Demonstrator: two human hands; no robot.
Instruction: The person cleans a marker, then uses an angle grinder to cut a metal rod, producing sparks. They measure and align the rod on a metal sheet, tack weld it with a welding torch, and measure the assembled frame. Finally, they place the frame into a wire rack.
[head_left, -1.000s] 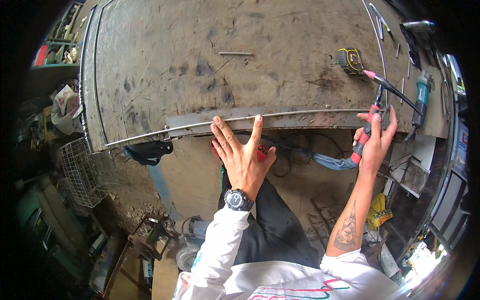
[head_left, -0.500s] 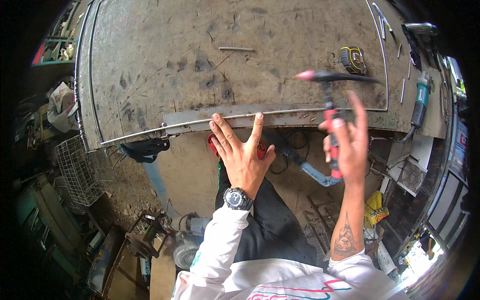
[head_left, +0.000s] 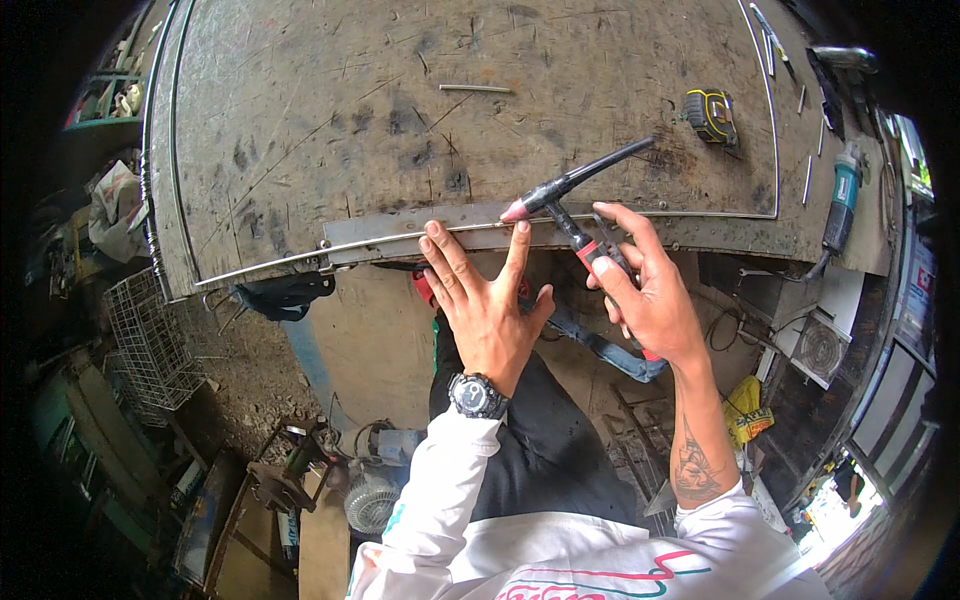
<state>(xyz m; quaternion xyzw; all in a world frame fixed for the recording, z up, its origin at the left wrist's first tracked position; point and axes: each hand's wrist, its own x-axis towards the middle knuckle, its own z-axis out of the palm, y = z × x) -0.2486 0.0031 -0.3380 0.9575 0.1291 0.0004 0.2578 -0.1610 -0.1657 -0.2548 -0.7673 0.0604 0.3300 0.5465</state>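
In my right hand is a TIG welding torch with a black head, red-and-black handle and pink nozzle. Its nozzle sits close to the thin metal rod, just beside my left fingertips; whether it touches, I cannot tell. The torch's long black back cap points up and right. My left hand lies with fingers spread, fingertips on the rod along the table's front edge. Beneath the rod runs a flat grey metal strip. The rod's outline also runs up both sides of the table.
A tape measure and a short rod piece lie on the worn wooden table. An angle grinder rests at the right edge, near several short rods. A wire basket stands lower left; a fan is below.
My right hand has brought the torch left and down, so the nozzle is now at the rod by my left fingers. My left hand stays nearly in place.
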